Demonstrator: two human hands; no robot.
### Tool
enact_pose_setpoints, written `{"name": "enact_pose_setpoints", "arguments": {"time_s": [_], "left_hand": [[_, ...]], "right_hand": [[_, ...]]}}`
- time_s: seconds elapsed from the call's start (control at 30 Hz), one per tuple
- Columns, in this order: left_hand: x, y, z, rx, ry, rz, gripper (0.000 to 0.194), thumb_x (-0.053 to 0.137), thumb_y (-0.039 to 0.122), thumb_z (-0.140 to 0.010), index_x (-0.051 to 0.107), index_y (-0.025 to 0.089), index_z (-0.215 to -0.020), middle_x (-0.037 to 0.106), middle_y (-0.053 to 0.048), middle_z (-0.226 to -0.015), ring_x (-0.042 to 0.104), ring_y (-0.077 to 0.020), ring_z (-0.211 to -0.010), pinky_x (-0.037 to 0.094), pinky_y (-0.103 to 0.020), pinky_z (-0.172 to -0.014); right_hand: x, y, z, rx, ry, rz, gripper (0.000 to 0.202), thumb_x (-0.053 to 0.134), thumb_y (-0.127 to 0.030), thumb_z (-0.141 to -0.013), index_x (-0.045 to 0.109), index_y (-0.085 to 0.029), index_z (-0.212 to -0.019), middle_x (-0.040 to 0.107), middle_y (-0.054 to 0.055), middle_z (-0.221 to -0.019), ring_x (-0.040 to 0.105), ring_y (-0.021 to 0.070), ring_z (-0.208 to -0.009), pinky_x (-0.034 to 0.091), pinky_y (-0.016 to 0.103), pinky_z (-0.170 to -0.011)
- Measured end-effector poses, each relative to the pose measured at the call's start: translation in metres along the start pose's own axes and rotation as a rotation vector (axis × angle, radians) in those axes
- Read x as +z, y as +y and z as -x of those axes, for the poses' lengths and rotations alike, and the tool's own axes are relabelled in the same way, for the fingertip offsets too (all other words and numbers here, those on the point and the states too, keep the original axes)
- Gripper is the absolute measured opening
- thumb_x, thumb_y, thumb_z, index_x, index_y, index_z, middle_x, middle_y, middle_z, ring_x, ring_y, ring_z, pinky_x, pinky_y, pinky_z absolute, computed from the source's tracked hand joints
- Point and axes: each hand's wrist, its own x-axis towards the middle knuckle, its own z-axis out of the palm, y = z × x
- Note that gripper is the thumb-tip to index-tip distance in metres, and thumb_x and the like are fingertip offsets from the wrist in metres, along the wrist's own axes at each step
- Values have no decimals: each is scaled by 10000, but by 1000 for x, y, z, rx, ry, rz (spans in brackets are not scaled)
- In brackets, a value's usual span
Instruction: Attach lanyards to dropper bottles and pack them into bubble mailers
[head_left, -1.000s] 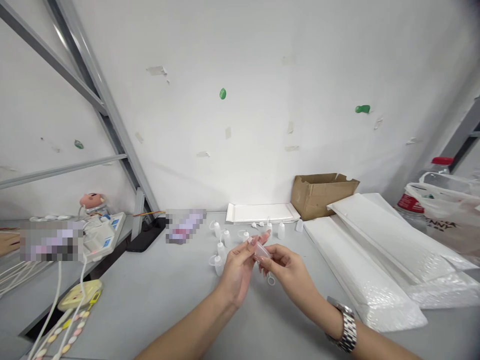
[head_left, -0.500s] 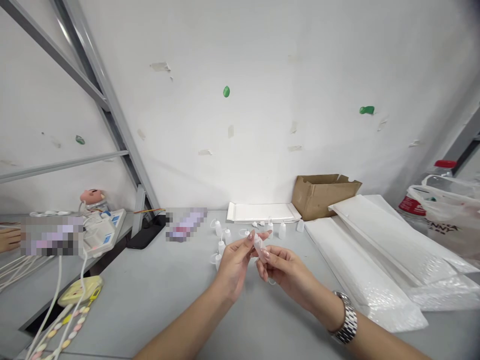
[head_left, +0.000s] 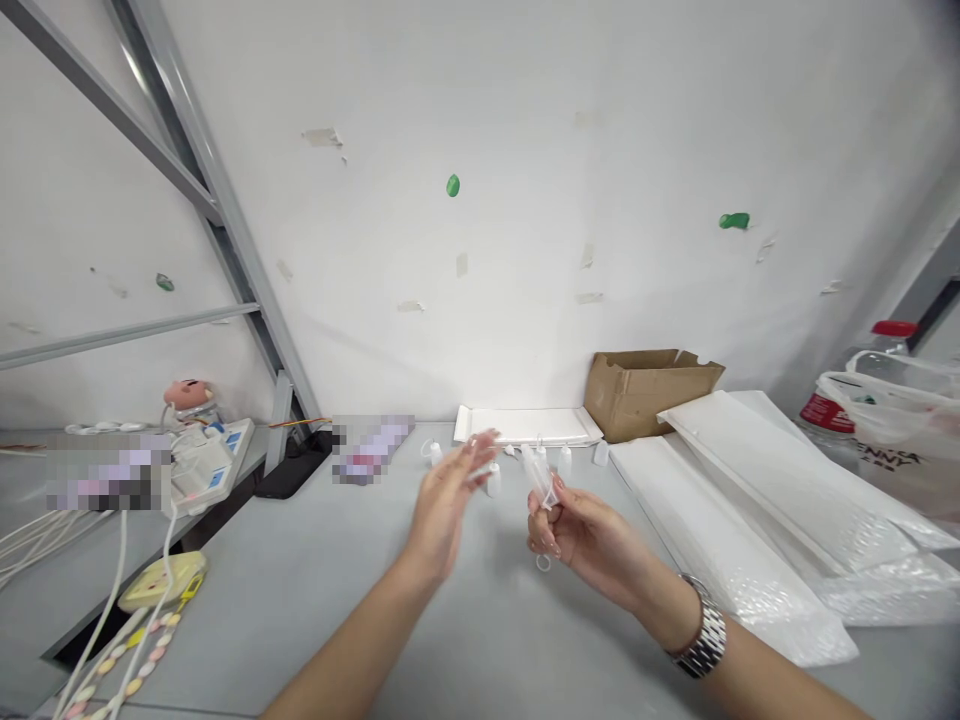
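My right hand [head_left: 581, 525] pinches a small translucent squeeze bottle [head_left: 538, 475], which is tilted with its narrower end up and to the left. A clear ring [head_left: 543, 563] shows just below those fingers; whether it belongs to the held bottle, I cannot tell. My left hand [head_left: 448, 505] is apart from it, fingers stretched out and slightly blurred, with nothing in them. Behind the hands stand several small white bottles, among them one [head_left: 493, 481] beside my left fingertips, one [head_left: 565, 461] farther right and one [head_left: 435, 454] partly behind my left hand.
A flat white box [head_left: 525, 425] lies against the wall, next to an open cardboard box [head_left: 652, 390]. Bubble mailers [head_left: 720, 550] cover the right side. At left are a black phone-like slab [head_left: 289, 478], a power strip [head_left: 217, 470], cables and a yellow case [head_left: 161, 582].
My left hand has let go of the bottle and moved left, its fingers opening out. My right hand keeps the bottle and has shifted slightly right.
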Motion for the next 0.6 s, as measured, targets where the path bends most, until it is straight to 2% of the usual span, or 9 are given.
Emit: {"name": "enact_pose_setpoints", "arguments": {"time_s": [0.07,0.13,0.2,0.23,0.37,0.5,0.6], "left_hand": [[-8,18,-10,182,80,-238,321,542,381,-794,591,224,-1069,569,-70,-1214,493,-227,-1124,366,-305,-873],[-13,32,-28,296,84,-533,324,560,363,-779,564,234,-1076,582,-65,-1165,521,-220,-1063,383,-284,-818],[-13,39,-53,338,-54,-905,266,503,356,-807,579,229,-1028,576,-65,-1136,549,-213,-987,397,-281,-766],[-10,38,-68,321,-205,-1109,258,465,345,-826,583,228,-1024,566,-68,-1132,553,-211,-972,400,-286,-764],[7,15,-122,195,-534,-1320,95,628,231,-725,644,180,-803,619,-58,-957,581,-209,-870,421,-332,-793],[18,-16,-150,68,-755,-1457,215,505,299,-841,575,169,-998,588,-61,-1061,571,-174,-908,470,-384,-799],[18,-34,-159,-4,-831,-1512,254,494,307,-848,550,178,-1060,571,-68,-1101,573,-180,-920,484,-383,-789]], "right_hand": [[-3,-11,2,-59,32,0,345,503,-472,-823,642,-164,-756,492,-6,-524,395,119,-525,336,289,-611],[-7,-22,3,-116,77,-17,322,503,-455,-829,648,-178,-755,471,-17,-517,375,114,-520,347,291,-628],[-11,-30,3,-160,140,-39,284,525,-437,-819,647,-195,-736,455,-24,-515,362,114,-521,354,292,-633],[-13,-33,2,-175,170,-45,264,539,-429,-810,644,-201,-726,448,-25,-516,361,115,-525,357,293,-633],[-20,-36,0,-213,238,-23,250,566,-445,-778,640,-214,-714,430,-26,-527,362,124,-528,364,298,-623],[-24,-38,1,-225,243,-26,286,567,-472,-768,647,-199,-741,418,-30,-539,341,114,-513,364,288,-607],[-26,-39,1,-235,239,-40,277,565,-472,-771,641,-207,-742,434,-27,-563,343,111,-516,364,285,-607]]}}
